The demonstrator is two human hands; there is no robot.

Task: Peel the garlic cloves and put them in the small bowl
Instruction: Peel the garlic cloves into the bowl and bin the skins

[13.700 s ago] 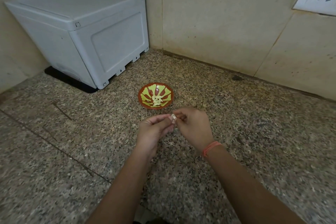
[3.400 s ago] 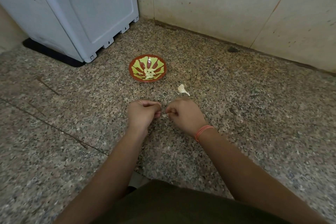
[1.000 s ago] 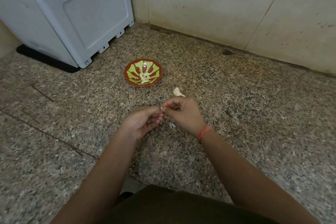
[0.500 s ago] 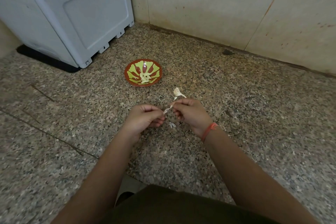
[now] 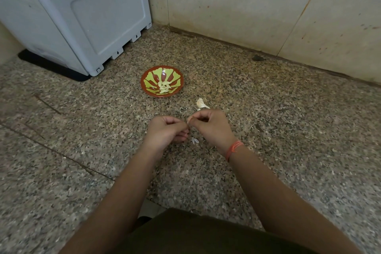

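1. Small bowl (image 5: 150,76), red-brown with green petals, is sitting upright on the counter (image 5: 278,130).
2. Pale peeled cloves (image 5: 164,87) are lying heaped at its centre.
3. White garlic piece (image 5: 201,103) is lying near the bowl's right front.
4. Clove (image 5: 188,122) is barely showing, pinched between left hand (image 5: 167,131) and right hand (image 5: 210,127).

A speckled brown-grey granite table (image 5: 288,130) fills the view, with a thin dark seam (image 5: 61,154) crossing it at 9 o'clock. Stained beige wall tiles (image 5: 237,6) rise along its far edge from 12 to 2 o'clock. A pale grey plastic cabinet (image 5: 82,16) stands at 10 o'clock on a black mat (image 5: 51,66). A dark spot (image 5: 257,58) lies by the wall at 1 o'clock. The light is soft and even.
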